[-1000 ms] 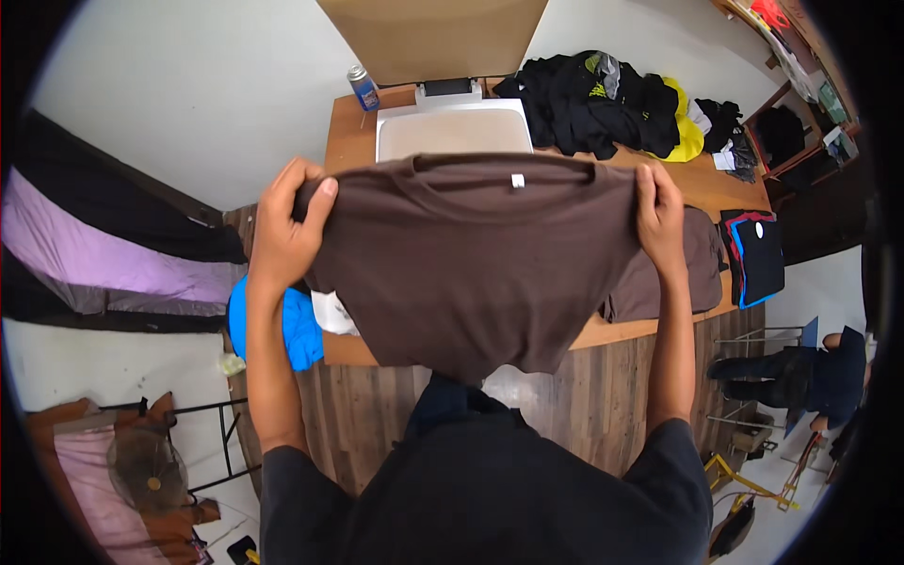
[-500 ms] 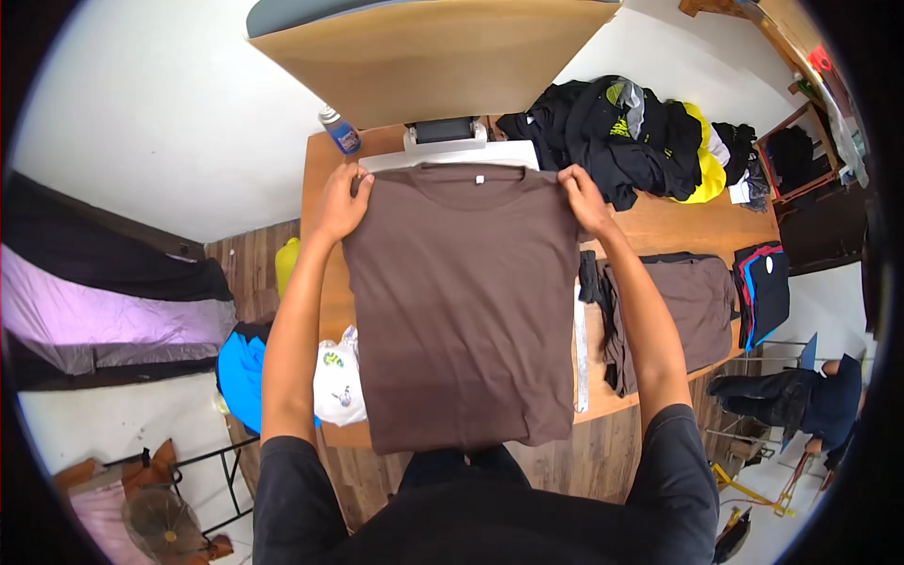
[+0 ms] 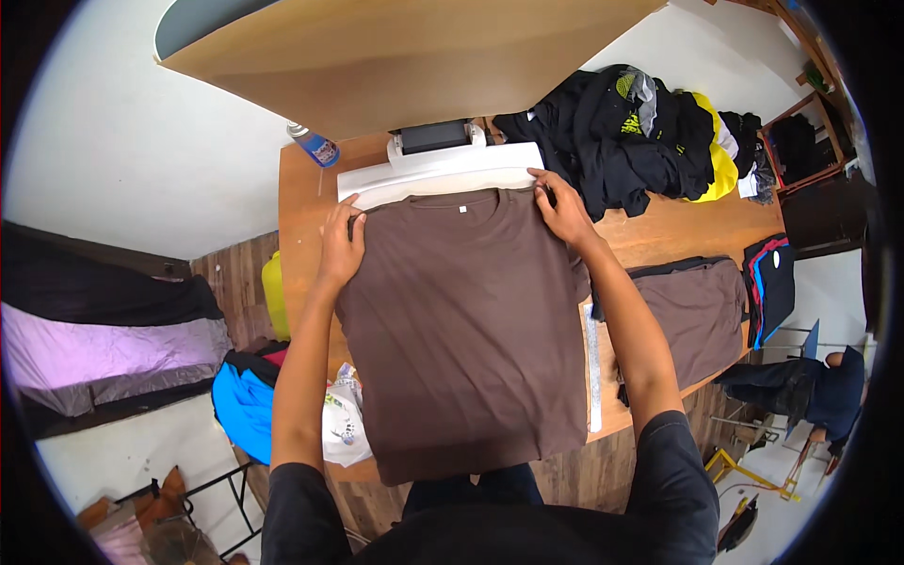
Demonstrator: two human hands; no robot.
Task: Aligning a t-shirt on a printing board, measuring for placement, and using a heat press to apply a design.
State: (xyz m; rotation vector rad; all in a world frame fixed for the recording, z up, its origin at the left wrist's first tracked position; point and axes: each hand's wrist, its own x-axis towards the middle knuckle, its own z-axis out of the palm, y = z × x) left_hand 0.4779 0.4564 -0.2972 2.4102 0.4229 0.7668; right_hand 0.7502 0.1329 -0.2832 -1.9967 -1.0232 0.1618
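Observation:
A brown T-shirt is spread face up in front of me, its neckline far and its hem hanging toward my body over the table's near edge. My left hand is closed at the shirt's left shoulder. At the right shoulder, my right hand pinches the cloth, with its index finger reaching onto the white board. That white, flat board shows beyond the collar, and the rest of it is hidden under the shirt. A small pale label sits inside the neckline.
A large tan panel rises over the far side. On the wooden table are a blue spray can, piled black clothes, folded brown shirts and a metal ruler. Blue cloth lies left; another person is at far right.
Both hands have drawn the T-shirt toward me, so more of the white board shows beyond its collar. My view has also shifted and tilted slightly.

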